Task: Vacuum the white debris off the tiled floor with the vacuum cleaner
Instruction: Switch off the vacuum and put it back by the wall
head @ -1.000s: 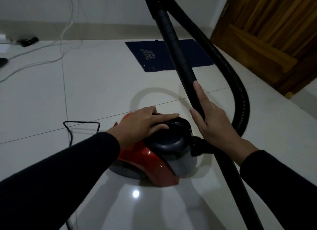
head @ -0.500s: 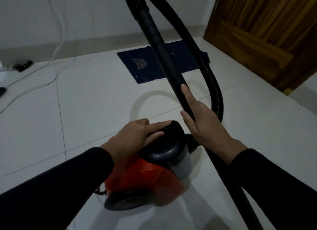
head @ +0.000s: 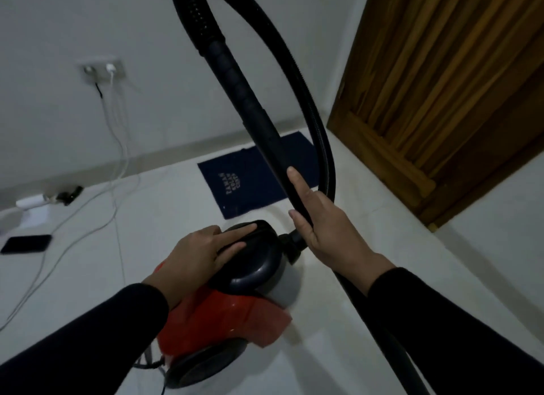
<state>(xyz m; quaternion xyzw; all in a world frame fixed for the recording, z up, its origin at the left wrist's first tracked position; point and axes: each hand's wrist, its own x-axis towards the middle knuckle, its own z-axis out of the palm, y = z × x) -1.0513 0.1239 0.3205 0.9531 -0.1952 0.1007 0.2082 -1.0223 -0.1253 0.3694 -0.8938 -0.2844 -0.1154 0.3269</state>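
The left hand [head: 200,256] lies on the dark lid [head: 253,256] of the red vacuum [head: 223,318], fingers [head: 235,229] stretched nearly flat across the lid's top and the thumb pressed against its near edge; it rests there more than it grips. The right hand [head: 326,232] wraps the black tube [head: 259,120] just above where it meets the vacuum, three fingers curled around it and the index finger [head: 295,179] laid straight up along it. The ribbed hose [head: 312,106] loops overhead and comes down behind that hand. The vacuum sits tilted on the tiled floor [head: 153,206], one wheel [head: 206,365] toward the camera. A dark blue mat [head: 247,185] lies beyond it near the wooden door [head: 441,85]. White cables [head: 117,147] run from a wall socket [head: 103,70] to the floor, where a phone [head: 26,244] lies. No white debris can be made out.
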